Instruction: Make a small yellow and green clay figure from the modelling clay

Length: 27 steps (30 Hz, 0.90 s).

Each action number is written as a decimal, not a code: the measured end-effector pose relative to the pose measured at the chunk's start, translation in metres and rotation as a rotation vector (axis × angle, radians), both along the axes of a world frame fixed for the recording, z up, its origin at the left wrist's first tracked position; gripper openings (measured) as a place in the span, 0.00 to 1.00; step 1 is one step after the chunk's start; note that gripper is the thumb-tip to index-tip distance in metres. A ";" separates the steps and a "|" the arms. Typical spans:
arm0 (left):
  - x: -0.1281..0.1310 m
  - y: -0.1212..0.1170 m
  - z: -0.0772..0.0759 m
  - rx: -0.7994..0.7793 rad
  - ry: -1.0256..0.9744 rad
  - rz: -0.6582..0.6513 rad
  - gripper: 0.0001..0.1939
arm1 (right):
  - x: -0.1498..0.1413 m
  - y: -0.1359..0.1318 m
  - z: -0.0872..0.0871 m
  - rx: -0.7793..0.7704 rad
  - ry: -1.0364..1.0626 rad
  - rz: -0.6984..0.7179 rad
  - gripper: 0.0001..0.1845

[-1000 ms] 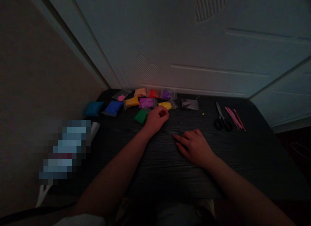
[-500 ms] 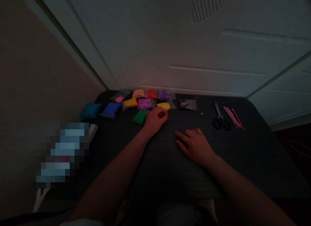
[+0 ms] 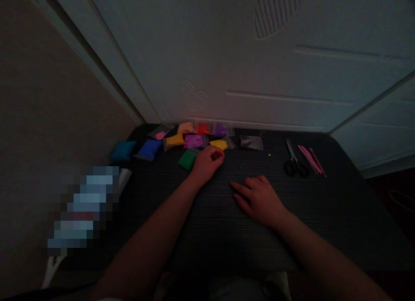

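Observation:
My left hand (image 3: 209, 163) rests beside the packet of green clay (image 3: 187, 159), its thumb and fingertips pinched together. Whatever may be between those fingertips is too small to make out. The packet of yellow clay (image 3: 218, 144) lies just behind its knuckles. Flat on the dark table (image 3: 214, 223), my right hand (image 3: 259, 199) has its index finger stretched out and its thumb apart. Nothing shows under that index fingertip. A tiny green bit (image 3: 240, 167) sits beyond my right hand, and a tiny yellow bit (image 3: 269, 155) lies farther back.
Several colourful clay packets line the back left, among them blue (image 3: 149, 149), orange (image 3: 175, 140) and magenta (image 3: 193, 140). A grey packet (image 3: 251, 142) lies at the back. Scissors (image 3: 293, 160) and pink tools (image 3: 309, 159) lie right. A blurred object (image 3: 87, 206) stands left. A white panel (image 3: 155, 68) rises behind.
My right index fingertip has slid slightly left and toward me along the table. My left hand keeps its pinch in nearly the same place. The view has tipped up a little.

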<state>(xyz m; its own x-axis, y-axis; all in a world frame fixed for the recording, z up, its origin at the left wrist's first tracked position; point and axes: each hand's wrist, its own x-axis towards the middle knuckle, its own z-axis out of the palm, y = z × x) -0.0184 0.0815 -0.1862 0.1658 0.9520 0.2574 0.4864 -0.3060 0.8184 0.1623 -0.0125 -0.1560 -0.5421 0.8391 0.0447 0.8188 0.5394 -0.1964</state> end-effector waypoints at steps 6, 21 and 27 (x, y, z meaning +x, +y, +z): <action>-0.001 0.001 0.000 -0.027 -0.002 -0.005 0.04 | -0.001 0.003 -0.004 -0.021 0.060 -0.062 0.19; -0.002 0.006 -0.004 -0.063 -0.043 0.010 0.07 | -0.008 0.011 -0.006 0.022 0.208 -0.195 0.17; -0.001 0.004 -0.001 -0.008 0.000 0.060 0.05 | -0.011 0.004 -0.003 0.082 0.184 -0.196 0.15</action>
<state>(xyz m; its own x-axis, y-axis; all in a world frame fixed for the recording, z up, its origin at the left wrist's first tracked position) -0.0194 0.0858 -0.1868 0.1084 0.9623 0.2494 0.5038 -0.2695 0.8207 0.1517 -0.0089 -0.1585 -0.3467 0.9165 0.1997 0.8636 0.3950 -0.3133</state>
